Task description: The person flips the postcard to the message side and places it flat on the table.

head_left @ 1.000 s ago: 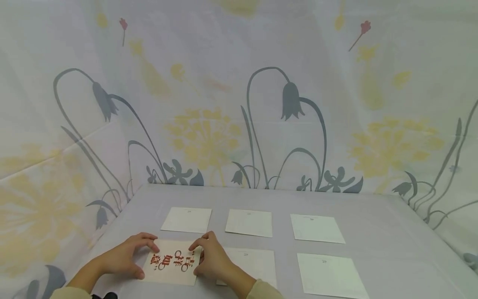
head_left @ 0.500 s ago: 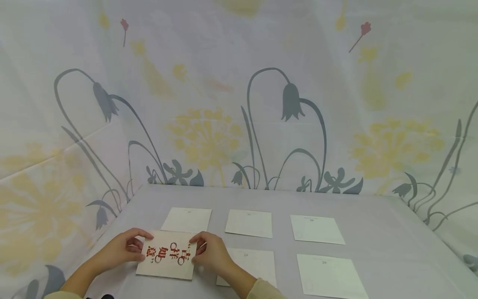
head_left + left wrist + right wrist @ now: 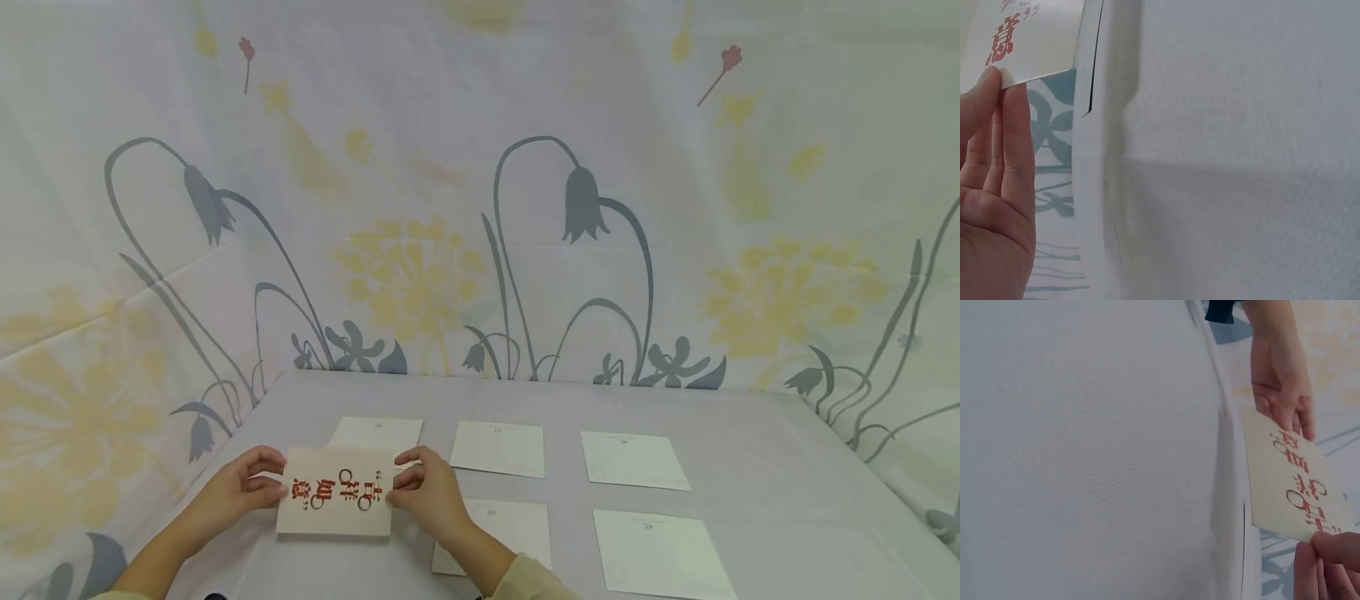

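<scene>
A cream card (image 3: 334,517) with red Chinese characters is held up off the table between both hands. The left hand (image 3: 238,492) pinches its left edge, thumb on the printed face and fingers behind, as the left wrist view shows on the card (image 3: 1047,37). On the opposite edge, the right hand (image 3: 435,496) pinches it the same way; in the right wrist view the thumb of the right hand (image 3: 1335,562) lies on the print. The raised card overlaps the lower part of a pale card (image 3: 378,431) on the table behind it.
Several pale cards with a small mark at the top lie on the grey-white table (image 3: 780,500). Two are in the back row, a middle card (image 3: 498,448) and a right card (image 3: 635,460). Nearer lie a card (image 3: 517,533) partly behind the right forearm and another card (image 3: 663,554).
Both hands have lifted the printed card off the table and tilted its face up toward the head camera. The left hand's grip moved up along the edge. The other cards stay put.
</scene>
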`<state>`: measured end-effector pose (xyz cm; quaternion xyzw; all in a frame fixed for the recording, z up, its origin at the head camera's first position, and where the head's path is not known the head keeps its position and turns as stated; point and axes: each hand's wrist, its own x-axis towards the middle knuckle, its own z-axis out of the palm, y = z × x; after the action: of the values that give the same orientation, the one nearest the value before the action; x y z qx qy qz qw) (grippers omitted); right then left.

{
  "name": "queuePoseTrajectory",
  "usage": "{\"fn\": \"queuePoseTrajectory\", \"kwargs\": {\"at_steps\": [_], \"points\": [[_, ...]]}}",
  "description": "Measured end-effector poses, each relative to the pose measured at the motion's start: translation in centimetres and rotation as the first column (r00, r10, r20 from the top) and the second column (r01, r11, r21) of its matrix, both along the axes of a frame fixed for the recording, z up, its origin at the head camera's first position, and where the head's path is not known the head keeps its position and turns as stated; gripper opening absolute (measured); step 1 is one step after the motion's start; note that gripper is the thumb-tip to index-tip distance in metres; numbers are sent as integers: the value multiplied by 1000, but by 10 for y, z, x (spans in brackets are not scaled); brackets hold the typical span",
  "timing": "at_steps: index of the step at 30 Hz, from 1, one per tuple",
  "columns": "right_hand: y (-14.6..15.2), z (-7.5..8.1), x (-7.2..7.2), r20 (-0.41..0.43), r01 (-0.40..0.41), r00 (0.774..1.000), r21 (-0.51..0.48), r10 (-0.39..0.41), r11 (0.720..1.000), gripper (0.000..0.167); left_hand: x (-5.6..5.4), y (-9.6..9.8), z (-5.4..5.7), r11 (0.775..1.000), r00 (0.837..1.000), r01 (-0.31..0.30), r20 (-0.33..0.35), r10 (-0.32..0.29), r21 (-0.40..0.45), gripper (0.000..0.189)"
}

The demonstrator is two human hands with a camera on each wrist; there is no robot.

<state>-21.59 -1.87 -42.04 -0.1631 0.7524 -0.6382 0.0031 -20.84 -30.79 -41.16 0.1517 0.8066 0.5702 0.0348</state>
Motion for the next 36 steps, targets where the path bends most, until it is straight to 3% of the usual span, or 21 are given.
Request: {"fn": "queuePoseTrajectory", "kwargs": {"at_steps": [4,7,12,18,23,28,36], "points": [[0,1,-1,58,-3,998,-54,6,999,16,0,0,2,999,999,-42,32,41,23,51],[1,3,-1,83,-6,996,-79,13,997,8,1,1,3,997,996,-73,50,73,-3,45],[1,7,0,106,-3,994,-82,12,997,5,2,1,3,989,988,-133,66,137,-59,34],[1,12,1,187,-28,980,-192,65,981,7,3,2,6,975,975,-191,92,202,-115,35],[2,11,-2,215,-21,975,-192,63,981,10,2,-3,7,984,983,-142,103,153,-107,37],[2,10,-3,235,-24,969,-196,71,980,10,0,-10,6,997,992,-56,113,62,-61,36],[3,12,-2,265,-19,961,-213,76,977,10,1,-17,3,998,987,33,157,-41,52,34]]}}
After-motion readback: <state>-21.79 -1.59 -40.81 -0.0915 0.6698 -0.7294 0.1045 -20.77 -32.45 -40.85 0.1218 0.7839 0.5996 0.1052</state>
